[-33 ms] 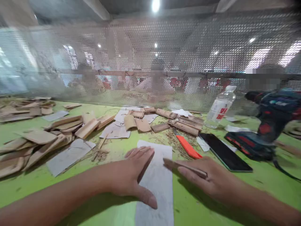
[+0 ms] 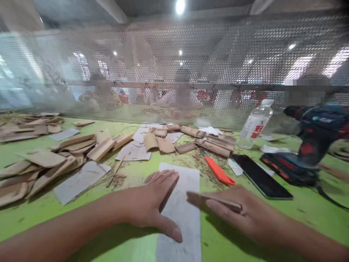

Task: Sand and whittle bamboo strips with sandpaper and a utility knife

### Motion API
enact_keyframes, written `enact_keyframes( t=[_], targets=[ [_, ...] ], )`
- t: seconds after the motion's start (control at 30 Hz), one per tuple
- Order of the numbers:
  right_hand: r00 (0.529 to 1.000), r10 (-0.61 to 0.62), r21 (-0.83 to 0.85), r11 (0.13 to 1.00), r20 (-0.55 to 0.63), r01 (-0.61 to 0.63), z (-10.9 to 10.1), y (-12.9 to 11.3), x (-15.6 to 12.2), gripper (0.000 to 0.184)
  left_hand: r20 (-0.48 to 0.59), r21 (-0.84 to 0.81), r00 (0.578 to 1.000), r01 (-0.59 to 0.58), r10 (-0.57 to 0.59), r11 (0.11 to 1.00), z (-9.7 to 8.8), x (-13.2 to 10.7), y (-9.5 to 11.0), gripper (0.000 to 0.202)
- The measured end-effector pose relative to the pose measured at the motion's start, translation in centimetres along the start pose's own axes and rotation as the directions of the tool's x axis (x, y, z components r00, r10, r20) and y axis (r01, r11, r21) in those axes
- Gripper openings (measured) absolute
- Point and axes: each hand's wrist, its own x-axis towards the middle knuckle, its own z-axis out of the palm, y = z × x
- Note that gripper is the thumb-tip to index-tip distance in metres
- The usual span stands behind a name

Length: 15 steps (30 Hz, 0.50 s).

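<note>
My left hand (image 2: 152, 203) lies flat, fingers stretched out, on the left edge of a grey sheet (image 2: 185, 222) spread on the green table (image 2: 275, 222). My right hand (image 2: 242, 213) is closed on a thin bamboo strip (image 2: 197, 198). The tip of that strip rests on the right part of the sheet.
Several flat bamboo pieces (image 2: 43, 163) and more grey sheets are piled at the left and middle back. An orange utility knife (image 2: 218, 170), a black phone (image 2: 260, 176), a plastic bottle (image 2: 255, 125) and a cordless drill (image 2: 308, 145) lie to the right. A perforated metal screen (image 2: 174, 72) closes the far edge.
My right hand has slid the bamboo strip slightly to the left across the sheet. My left hand has stayed put.
</note>
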Motion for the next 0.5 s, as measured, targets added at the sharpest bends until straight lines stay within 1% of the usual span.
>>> enact_keyframes(
  t=[0.03, 0.07, 0.1, 0.13, 0.2, 0.23, 0.27, 0.3, 0.33, 0.43, 0.47, 0.5],
  targets=[
    [0.998, 0.004, 0.000, 1.000, 0.055, -0.004, 0.2, -0.1, -0.2, 0.043, -0.001, 0.002, 1.000, -0.008, 0.008, 1.000, -0.1, 0.0, 0.1, 0.140],
    [0.996, 0.012, -0.016, 1.000, 0.084, -0.010, 0.3, 0.0, -0.4, 0.044, -0.002, 0.003, 1.000, -0.013, 0.013, 1.000, -0.2, 0.0, 0.1, 0.140],
    [0.996, 0.024, -0.046, 0.999, 0.089, -0.020, 0.3, 0.2, -0.4, 0.045, -0.002, 0.003, 1.000, -0.016, 0.016, 1.000, -0.3, 0.0, 0.2, 0.139],
    [0.998, 0.040, -0.102, 0.994, 0.048, -0.035, 0.1, 0.5, -0.3, 0.047, -0.002, 0.002, 1.000, -0.014, 0.014, 1.000, -0.4, 0.0, 0.3, 0.139],
    [0.995, 0.075, -0.229, 0.969, -0.069, -0.089, -0.4, 1.2, -0.1, 0.053, 0.000, -0.001, 1.000, -0.006, 0.006, 1.000, -0.5, -0.1, 0.5, 0.138],
    [0.990, 0.078, -0.275, 0.955, -0.118, -0.108, -0.5, 1.3, 0.0, 0.055, -0.002, 0.001, 1.000, 0.000, 0.000, 1.000, -0.6, -0.1, 0.6, 0.139],
    [0.987, 0.075, -0.294, 0.949, -0.140, -0.114, -0.5, 1.2, 0.1, 0.056, -0.004, 0.004, 1.000, 0.001, -0.001, 1.000, -0.6, -0.1, 0.6, 0.138],
    [0.989, 0.069, -0.286, 0.953, -0.128, -0.104, -0.2, 0.9, 0.0, 0.056, -0.006, 0.009, 1.000, -0.001, 0.001, 1.000, -0.6, -0.2, 0.7, 0.138],
    [0.995, 0.056, -0.259, 0.963, -0.087, -0.077, 0.1, 0.4, -0.2, 0.055, -0.007, 0.015, 1.000, -0.007, 0.007, 1.000, -0.6, -0.2, 0.7, 0.138],
    [0.997, -0.003, -0.153, 0.988, 0.075, 0.015, 1.0, -0.7, -0.6, 0.051, 0.001, 0.024, 1.000, -0.019, 0.019, 1.000, -0.6, -0.2, 0.7, 0.138],
    [0.996, -0.003, -0.151, 0.988, 0.088, 0.016, 0.9, -0.6, -0.7, 0.051, 0.005, 0.021, 1.000, -0.017, 0.017, 1.000, -0.6, -0.2, 0.6, 0.138],
    [0.998, 0.009, -0.181, 0.984, 0.065, 0.003, 0.6, -0.3, -0.5, 0.053, 0.005, 0.017, 1.000, -0.010, 0.009, 1.000, -0.6, -0.2, 0.6, 0.138]
  ],
)
